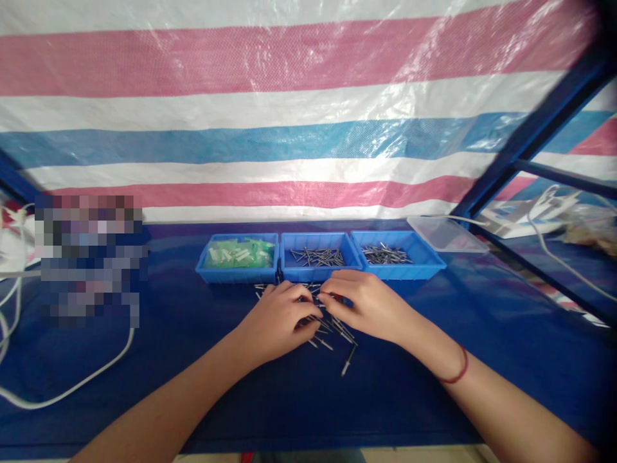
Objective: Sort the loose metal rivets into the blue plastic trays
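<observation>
Loose thin metal pins that look like blind rivets [343,331] lie in a pile on the blue table, just in front of three blue bins. My left hand [279,319] rests over the pile's left side, its fingers curled and the thumb drawn toward them. From the right, my right hand [364,302] reaches in with thumb and index finger pinched above the pile. Both sets of fingertips nearly meet. Whatever they hold is too small and too hidden to name. One single rivet [348,361] lies nearer to me, apart from the others.
The left bin [236,275] contains green and white small pieces. Similar metal pins lie in the middle bin [315,271] and the right bin [424,257]. A clear plastic lid [448,235] lies behind. White cable [72,395] loops at left; a blue frame post [511,154] rises at right.
</observation>
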Tool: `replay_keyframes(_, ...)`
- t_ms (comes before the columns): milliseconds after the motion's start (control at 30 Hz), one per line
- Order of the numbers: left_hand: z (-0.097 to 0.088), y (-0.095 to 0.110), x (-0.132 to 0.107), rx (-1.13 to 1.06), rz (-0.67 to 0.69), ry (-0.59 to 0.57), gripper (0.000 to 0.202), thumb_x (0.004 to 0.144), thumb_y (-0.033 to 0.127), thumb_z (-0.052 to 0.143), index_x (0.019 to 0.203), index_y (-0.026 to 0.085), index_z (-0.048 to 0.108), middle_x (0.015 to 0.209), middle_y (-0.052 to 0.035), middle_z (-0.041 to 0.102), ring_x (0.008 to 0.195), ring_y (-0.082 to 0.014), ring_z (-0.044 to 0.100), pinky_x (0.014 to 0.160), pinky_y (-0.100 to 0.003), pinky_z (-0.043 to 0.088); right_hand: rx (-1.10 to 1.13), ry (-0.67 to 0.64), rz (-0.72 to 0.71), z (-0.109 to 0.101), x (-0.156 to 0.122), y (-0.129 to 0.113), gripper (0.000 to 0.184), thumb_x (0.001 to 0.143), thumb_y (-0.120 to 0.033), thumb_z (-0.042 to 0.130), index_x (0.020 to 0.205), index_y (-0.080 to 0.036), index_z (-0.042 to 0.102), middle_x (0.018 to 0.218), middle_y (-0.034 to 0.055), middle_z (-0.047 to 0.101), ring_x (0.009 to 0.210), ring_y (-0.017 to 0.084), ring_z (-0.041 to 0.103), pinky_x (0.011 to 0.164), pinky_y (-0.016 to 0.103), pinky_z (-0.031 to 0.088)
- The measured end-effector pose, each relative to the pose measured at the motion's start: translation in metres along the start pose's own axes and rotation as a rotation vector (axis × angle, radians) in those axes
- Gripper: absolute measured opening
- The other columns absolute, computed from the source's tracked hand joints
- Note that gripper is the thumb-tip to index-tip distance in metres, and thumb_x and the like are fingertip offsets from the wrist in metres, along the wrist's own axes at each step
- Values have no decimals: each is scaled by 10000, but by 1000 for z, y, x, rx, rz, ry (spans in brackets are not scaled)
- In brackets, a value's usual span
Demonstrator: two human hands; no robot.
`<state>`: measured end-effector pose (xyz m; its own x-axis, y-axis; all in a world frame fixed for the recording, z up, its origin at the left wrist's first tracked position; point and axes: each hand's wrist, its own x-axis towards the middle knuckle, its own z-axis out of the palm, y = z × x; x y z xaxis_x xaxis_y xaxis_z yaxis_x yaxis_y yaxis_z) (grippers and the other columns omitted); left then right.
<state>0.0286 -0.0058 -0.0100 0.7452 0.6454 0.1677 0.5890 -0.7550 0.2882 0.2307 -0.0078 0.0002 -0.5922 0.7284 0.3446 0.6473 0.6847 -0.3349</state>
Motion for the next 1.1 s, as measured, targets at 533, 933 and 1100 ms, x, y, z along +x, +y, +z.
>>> replay_keyframes(533,8,-1,7,-517,-249,365,109,888,256,562,874,169,627,807,-8,633,712,-132,563,645,-228,409,329,213,77,8,4,-6,106,872,-259,553,809,-174,568,727,2,553,655,116,501,616,254,409)
replay_keyframes(933,9,-2,6,-534,-183,293,164,901,285,540,892,181,666,834,-19,661,746,-142,589,675,-229,421,448,278,160,9,2,-11,171,876,-308,570,774,-175,605,708,18,593,618,123,518,560,265,406)
replay_keyframes(1100,8,-2,5,-528,-169,313,148,899,281,549,903,183,660,847,-20,664,760,-142,594,689,-229,426,427,298,122,7,2,-12,156,883,-279,559,775,-179,608,724,25,610,641,129,540,586,274,425)
